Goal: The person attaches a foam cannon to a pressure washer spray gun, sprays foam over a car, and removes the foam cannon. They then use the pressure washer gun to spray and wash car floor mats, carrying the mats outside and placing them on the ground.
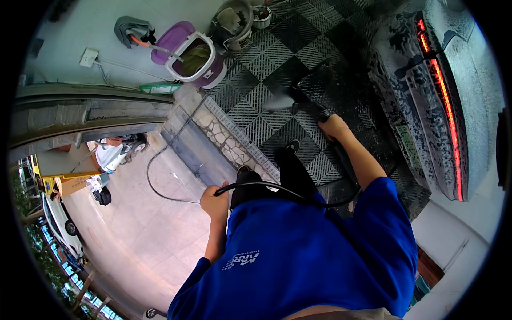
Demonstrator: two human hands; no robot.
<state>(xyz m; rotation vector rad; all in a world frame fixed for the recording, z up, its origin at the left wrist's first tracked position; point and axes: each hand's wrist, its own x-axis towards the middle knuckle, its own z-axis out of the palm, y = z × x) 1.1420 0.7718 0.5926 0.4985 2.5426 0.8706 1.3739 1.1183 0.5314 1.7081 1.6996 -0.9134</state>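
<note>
My right hand (334,127) is wrapped round the handle of a black spray gun (305,100), whose blurred tip points left over the grid floor, with whitish spray at its end. My left hand (214,200) is closed on a black hose (256,184). The hose curves across the front of my blue shirt toward the right forearm, and on the other side it loops over the pale floor. To the right stands a car (426,101) covered in foam, its red rear light strip lit. The hands are well apart.
A purple and white bucket (213,73) with cloth inside stands near the wall, beside a grey bucket (246,40). A stone-patterned strip (218,133) and a raised sill (194,152) border the dark grid floor (258,61). A white car (61,224) is outside.
</note>
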